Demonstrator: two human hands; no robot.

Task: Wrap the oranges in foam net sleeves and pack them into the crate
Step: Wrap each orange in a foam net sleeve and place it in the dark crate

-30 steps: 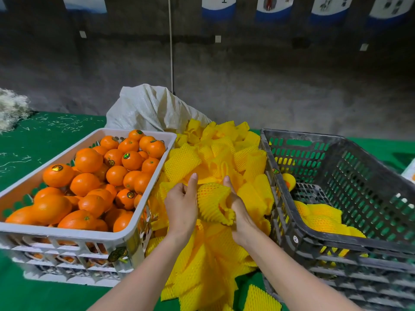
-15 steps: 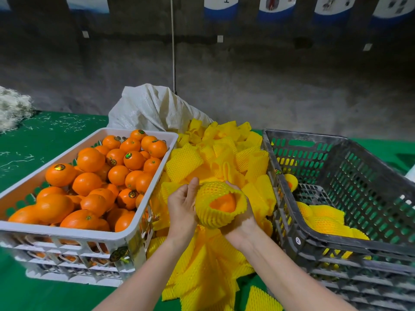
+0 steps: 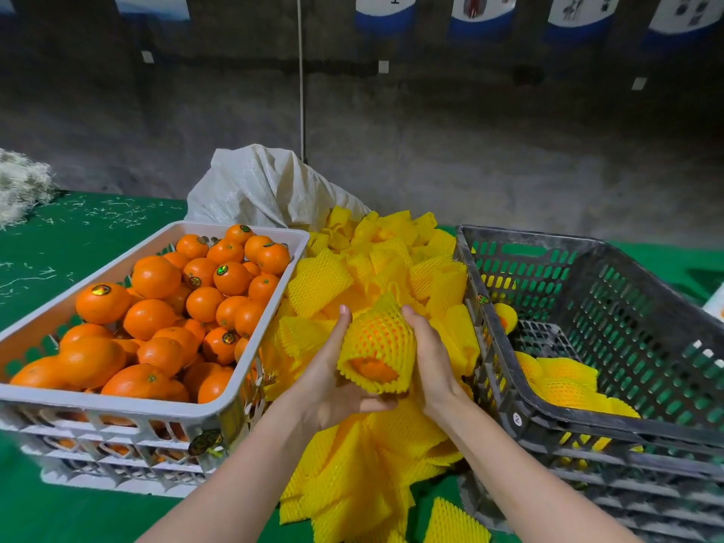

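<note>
While L hand (image 3: 337, 382) & R hand (image 3: 431, 362) grip it, round orange (image 3: 372, 369) in bumpy yellow foam net (image 3: 378, 333)

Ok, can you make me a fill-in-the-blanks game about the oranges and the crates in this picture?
1. The bare oranges sit in the ___ crate on the left.
2. The left hand and the right hand hold one orange in a ___ foam net sleeve.
3. The dark crate with the wrapped oranges stands on the person's ___ side.
Missing words: white, yellow, right.
</note>
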